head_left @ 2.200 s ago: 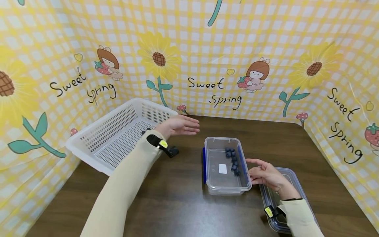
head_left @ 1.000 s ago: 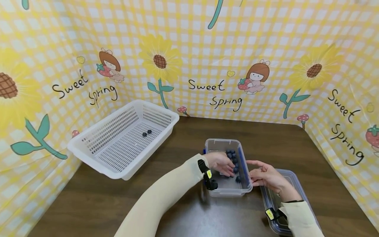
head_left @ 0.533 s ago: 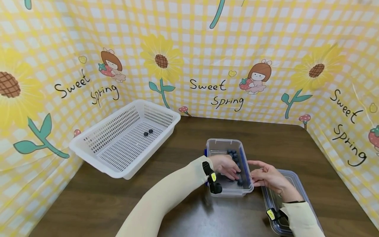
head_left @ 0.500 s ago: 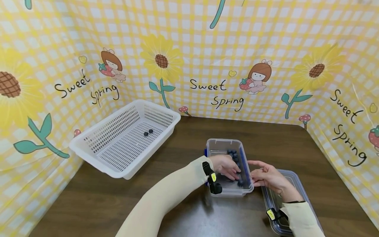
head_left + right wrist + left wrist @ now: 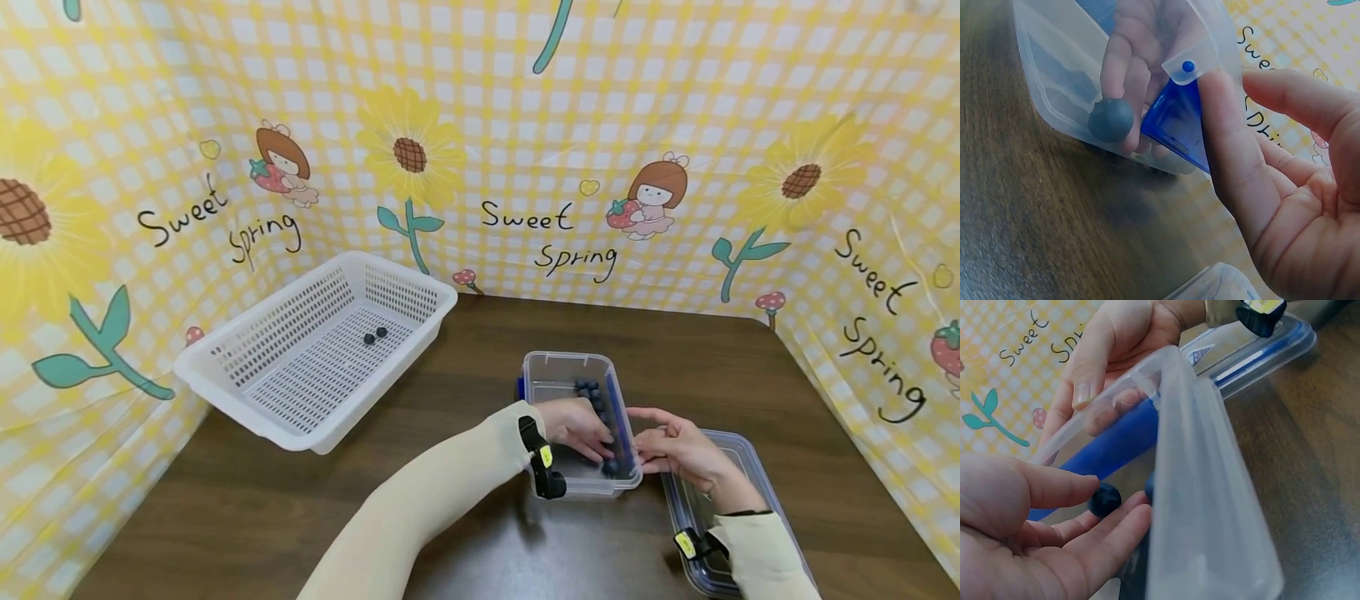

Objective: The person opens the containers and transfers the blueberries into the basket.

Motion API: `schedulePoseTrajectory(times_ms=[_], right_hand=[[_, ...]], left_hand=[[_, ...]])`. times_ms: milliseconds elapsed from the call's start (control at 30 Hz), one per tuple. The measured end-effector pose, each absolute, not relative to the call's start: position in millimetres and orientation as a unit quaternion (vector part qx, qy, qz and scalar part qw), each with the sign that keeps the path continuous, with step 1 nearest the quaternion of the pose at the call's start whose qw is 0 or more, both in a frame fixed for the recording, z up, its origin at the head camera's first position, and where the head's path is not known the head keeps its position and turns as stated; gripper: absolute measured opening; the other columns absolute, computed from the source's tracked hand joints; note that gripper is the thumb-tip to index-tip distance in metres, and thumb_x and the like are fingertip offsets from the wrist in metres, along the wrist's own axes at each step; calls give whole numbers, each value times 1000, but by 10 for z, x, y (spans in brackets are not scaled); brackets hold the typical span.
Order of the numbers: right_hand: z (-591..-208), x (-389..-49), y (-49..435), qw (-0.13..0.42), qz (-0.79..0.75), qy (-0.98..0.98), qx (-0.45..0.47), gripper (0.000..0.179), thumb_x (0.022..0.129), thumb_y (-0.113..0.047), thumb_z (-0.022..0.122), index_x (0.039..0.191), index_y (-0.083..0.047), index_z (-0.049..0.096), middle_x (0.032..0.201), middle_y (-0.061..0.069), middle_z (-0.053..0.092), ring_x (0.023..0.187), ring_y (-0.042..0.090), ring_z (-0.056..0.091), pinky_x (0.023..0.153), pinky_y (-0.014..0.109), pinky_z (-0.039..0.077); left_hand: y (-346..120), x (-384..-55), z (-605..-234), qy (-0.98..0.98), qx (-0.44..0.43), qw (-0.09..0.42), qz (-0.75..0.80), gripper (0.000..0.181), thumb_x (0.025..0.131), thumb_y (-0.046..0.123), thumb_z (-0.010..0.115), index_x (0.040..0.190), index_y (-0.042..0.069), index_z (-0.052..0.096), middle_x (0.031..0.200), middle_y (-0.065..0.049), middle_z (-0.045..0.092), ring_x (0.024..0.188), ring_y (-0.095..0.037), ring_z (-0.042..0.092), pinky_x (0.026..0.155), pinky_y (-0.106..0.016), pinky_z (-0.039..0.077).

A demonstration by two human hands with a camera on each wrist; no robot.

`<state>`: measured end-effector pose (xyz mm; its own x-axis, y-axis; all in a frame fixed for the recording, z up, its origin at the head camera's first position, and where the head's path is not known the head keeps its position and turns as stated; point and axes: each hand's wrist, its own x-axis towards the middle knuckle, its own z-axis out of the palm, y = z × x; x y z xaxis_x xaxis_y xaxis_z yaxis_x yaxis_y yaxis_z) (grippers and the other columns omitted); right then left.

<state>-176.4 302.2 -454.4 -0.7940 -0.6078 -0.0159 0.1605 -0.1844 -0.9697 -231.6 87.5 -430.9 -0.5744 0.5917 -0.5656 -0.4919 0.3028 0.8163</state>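
My left hand [image 5: 576, 425] reaches down into a clear plastic food container [image 5: 588, 485] with blue side latches. In the left wrist view its thumb and fingers pinch a blueberry [image 5: 1105, 500]. A second, partly hidden blueberry [image 5: 1150, 486] lies close to the fingertips. More blueberries [image 5: 595, 396] line the container's right side. Outside that side, my right hand [image 5: 678, 450] holds the wall by thumb and fingers, at the blue latch [image 5: 1179, 119]. Through the wall, the right wrist view shows a blueberry [image 5: 1111, 120] near the left fingers.
A white perforated basket [image 5: 300, 304] stands at the left with two blueberries [image 5: 375, 336] inside. Under my right wrist lies a clear lid [image 5: 738, 450] with a blue seal. Printed cloth [image 5: 510, 150] encloses the brown table [image 5: 420, 375] at the back and sides.
My left hand has come from beside the basket into the container, then slid slightly toward its near end, fingers drawing together at a blueberry. The right hand stays at the container's side.
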Motion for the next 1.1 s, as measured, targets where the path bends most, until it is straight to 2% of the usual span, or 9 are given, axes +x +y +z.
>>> schedulePoseTrajectory(times_ms=[167, 300, 600, 767, 867, 1100], right_hand=[[-4546, -1763, 3015, 259, -746, 583, -191, 43, 100, 9, 46, 131, -18, 55, 98, 7, 73, 84, 16, 71, 77, 32, 61], [-4548, -1768, 3019, 258, -744, 586, -191, 42, 100, 9, 46, 132, -17, 54, 98, 7, 73, 84, 16, 71, 77, 32, 61], [-4549, -1767, 3021, 260, -744, 584, -195, 43, 100, 10, 45, 132, -17, 53, 98, 7, 73, 85, 16, 71, 77, 32, 61], [-4539, -1769, 3020, 259, -740, 591, -188, 41, 100, 8, 46, 134, -15, 51, 97, 7, 73, 84, 16, 71, 77, 31, 61], [-4542, -1769, 3022, 259, -737, 596, -184, 41, 101, 8, 46, 135, -14, 50, 97, 7, 73, 83, 16, 70, 77, 31, 61], [-4545, -1768, 3016, 256, -737, 597, -185, 40, 101, 7, 46, 135, -14, 51, 97, 7, 73, 83, 16, 71, 77, 31, 61]], left_hand=[[860, -2299, -4352, 656, 45, 457, 599, 13, 95, -13, 54, 104, -17, 62, 117, -32, 63, 112, -38, 63, 100, -45, 52], [852, -2316, -4358, 655, 42, 461, 597, 12, 96, -12, 54, 102, -16, 64, 113, -31, 66, 110, -37, 64, 99, -45, 52], [813, -2368, -4347, 642, 57, 471, 602, 26, 100, -9, 49, 121, -22, 55, 130, -36, 53, 124, -40, 55, 106, -44, 47], [728, -2425, -4302, 642, 54, 458, 612, 22, 100, -8, 51, 116, -21, 58, 114, -31, 65, 119, -37, 60, 104, -44, 49], [664, -2461, -4258, 637, 58, 452, 622, 22, 100, -8, 52, 116, -21, 57, 106, -27, 67, 120, -39, 58, 103, -44, 49], [528, -2525, -4074, 631, 71, 443, 634, 29, 101, -4, 52, 125, -19, 53, 123, -33, 60, 122, -39, 56, 102, -43, 50]])
